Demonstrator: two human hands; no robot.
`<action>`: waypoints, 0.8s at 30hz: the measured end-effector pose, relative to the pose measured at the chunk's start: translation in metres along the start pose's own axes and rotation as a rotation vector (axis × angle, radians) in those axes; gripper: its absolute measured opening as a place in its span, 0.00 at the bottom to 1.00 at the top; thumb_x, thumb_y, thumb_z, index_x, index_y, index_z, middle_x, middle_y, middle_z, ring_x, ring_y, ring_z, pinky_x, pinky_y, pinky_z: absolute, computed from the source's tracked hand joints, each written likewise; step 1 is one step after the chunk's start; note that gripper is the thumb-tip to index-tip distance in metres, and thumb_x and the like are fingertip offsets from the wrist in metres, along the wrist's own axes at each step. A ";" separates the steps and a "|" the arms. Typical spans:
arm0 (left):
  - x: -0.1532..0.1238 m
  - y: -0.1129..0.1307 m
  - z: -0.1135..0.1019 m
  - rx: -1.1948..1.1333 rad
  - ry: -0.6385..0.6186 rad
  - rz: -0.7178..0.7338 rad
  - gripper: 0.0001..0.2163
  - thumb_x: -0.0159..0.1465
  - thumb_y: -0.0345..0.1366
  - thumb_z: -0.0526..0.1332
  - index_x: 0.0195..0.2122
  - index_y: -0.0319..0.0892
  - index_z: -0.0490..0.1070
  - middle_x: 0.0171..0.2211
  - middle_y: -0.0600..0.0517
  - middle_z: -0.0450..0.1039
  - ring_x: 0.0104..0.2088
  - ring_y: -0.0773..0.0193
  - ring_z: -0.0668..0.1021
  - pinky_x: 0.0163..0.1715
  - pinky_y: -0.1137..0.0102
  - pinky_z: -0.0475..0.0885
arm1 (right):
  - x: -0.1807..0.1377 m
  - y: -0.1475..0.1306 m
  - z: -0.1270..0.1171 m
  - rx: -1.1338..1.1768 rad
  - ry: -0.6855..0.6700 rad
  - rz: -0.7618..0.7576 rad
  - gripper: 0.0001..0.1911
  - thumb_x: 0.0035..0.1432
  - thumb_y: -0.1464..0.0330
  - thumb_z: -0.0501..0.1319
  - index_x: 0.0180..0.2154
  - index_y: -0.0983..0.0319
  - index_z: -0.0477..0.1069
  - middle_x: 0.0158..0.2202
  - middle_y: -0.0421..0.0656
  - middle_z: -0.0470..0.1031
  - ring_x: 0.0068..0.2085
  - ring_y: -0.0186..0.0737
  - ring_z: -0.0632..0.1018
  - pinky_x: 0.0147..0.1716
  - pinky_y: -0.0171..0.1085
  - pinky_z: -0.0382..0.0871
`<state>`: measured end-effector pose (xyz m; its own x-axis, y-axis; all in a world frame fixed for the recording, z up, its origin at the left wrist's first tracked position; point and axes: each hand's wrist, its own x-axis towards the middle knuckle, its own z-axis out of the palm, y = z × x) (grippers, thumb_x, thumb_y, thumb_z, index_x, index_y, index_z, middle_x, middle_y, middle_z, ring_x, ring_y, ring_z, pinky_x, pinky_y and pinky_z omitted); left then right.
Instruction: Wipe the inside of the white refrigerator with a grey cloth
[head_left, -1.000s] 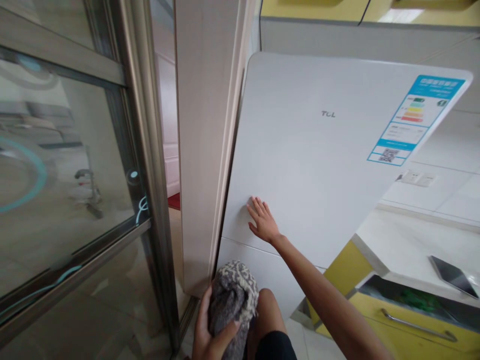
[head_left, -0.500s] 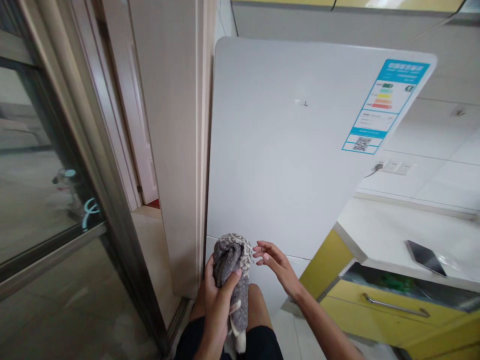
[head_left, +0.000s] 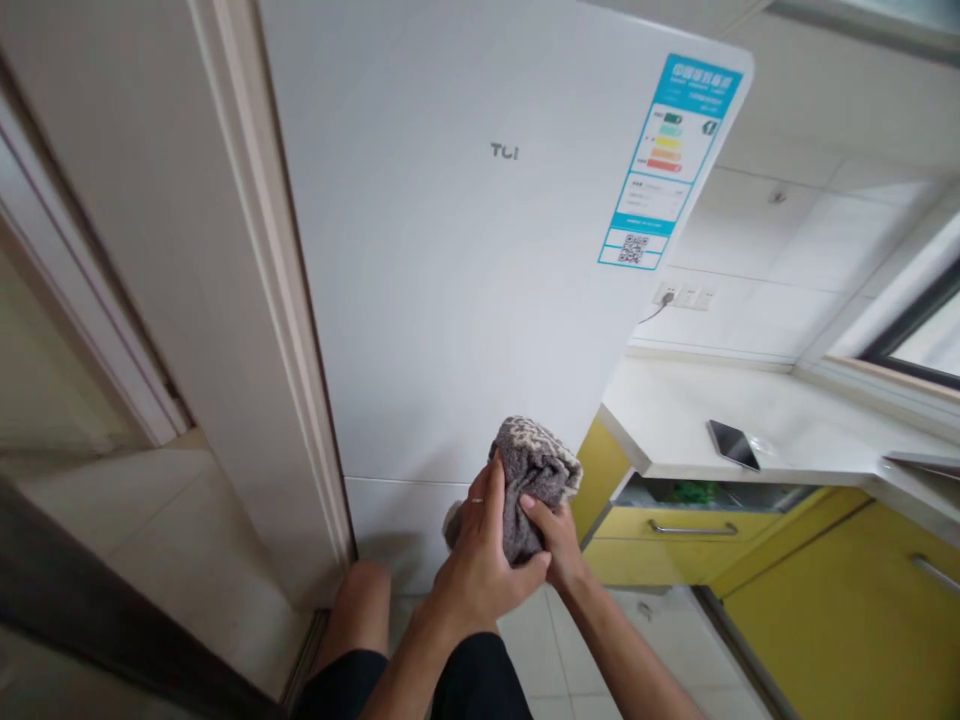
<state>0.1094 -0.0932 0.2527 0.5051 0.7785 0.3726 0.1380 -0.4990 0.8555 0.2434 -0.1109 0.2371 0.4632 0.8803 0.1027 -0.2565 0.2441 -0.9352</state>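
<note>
A bunched grey cloth (head_left: 534, 462) with a pale patterned part is between my two hands, in front of the white refrigerator (head_left: 420, 300). My left hand (head_left: 484, 545) is closed around its left side, with a ring on one finger. On the right side my right hand (head_left: 556, 540) grips the cloth, thumb pressed on its front. A pale end of the cloth sticks out left of my left hand. Whether the cloth touches the refrigerator door, I cannot tell.
To the right, a black phone (head_left: 733, 444) lies on the white counter (head_left: 667, 410) above yellow drawers (head_left: 675, 545). A plug sits in the wall socket (head_left: 686, 296). At the left stands a pale door frame (head_left: 247, 250). My knees are below the cloth.
My right hand, which was apart with fingers spread, now holds the cloth too. Both hands and the cloth have shifted to the right, and the view has turned right.
</note>
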 end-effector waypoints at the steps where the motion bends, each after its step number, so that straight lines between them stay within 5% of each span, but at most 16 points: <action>1: 0.001 0.001 0.001 -0.013 -0.042 0.010 0.52 0.55 0.38 0.69 0.75 0.42 0.40 0.76 0.40 0.44 0.75 0.45 0.51 0.73 0.50 0.48 | 0.003 -0.006 -0.004 0.003 0.056 -0.016 0.29 0.39 0.51 0.76 0.41 0.59 0.75 0.40 0.46 0.82 0.38 0.49 0.82 0.42 0.47 0.81; 7: -0.009 -0.023 0.011 -0.120 -0.104 -0.061 0.50 0.58 0.42 0.69 0.75 0.46 0.40 0.76 0.43 0.42 0.75 0.46 0.50 0.72 0.55 0.54 | 0.042 -0.050 -0.056 -0.059 0.299 -0.214 0.28 0.39 0.56 0.76 0.40 0.60 0.71 0.36 0.43 0.81 0.35 0.44 0.80 0.35 0.41 0.78; 15: -0.048 -0.123 0.021 -0.034 -0.147 -0.257 0.41 0.64 0.41 0.58 0.75 0.44 0.39 0.75 0.41 0.46 0.73 0.51 0.57 0.71 0.50 0.55 | 0.143 -0.123 -0.193 -0.638 0.659 -0.600 0.39 0.42 0.51 0.72 0.53 0.63 0.70 0.50 0.49 0.77 0.49 0.50 0.77 0.53 0.50 0.71; 19: -0.074 -0.170 0.005 0.158 -0.113 -0.344 0.37 0.62 0.43 0.58 0.72 0.41 0.52 0.71 0.41 0.58 0.71 0.48 0.62 0.71 0.50 0.57 | 0.177 -0.142 -0.237 -1.068 0.696 -0.507 0.42 0.50 0.51 0.66 0.61 0.67 0.64 0.55 0.55 0.74 0.54 0.55 0.74 0.56 0.51 0.68; 24: -0.114 -0.240 -0.029 0.520 -0.079 -0.297 0.30 0.59 0.45 0.61 0.63 0.45 0.70 0.65 0.44 0.70 0.68 0.43 0.68 0.70 0.48 0.60 | 0.199 -0.132 -0.250 -1.586 0.617 -0.251 0.39 0.63 0.56 0.57 0.71 0.60 0.52 0.63 0.58 0.65 0.55 0.58 0.74 0.51 0.50 0.70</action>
<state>-0.0066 -0.0511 0.0150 0.4399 0.8924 0.1004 0.6714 -0.4010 0.6232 0.5814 -0.0698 0.2959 0.6878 0.5190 0.5075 0.7153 -0.6033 -0.3526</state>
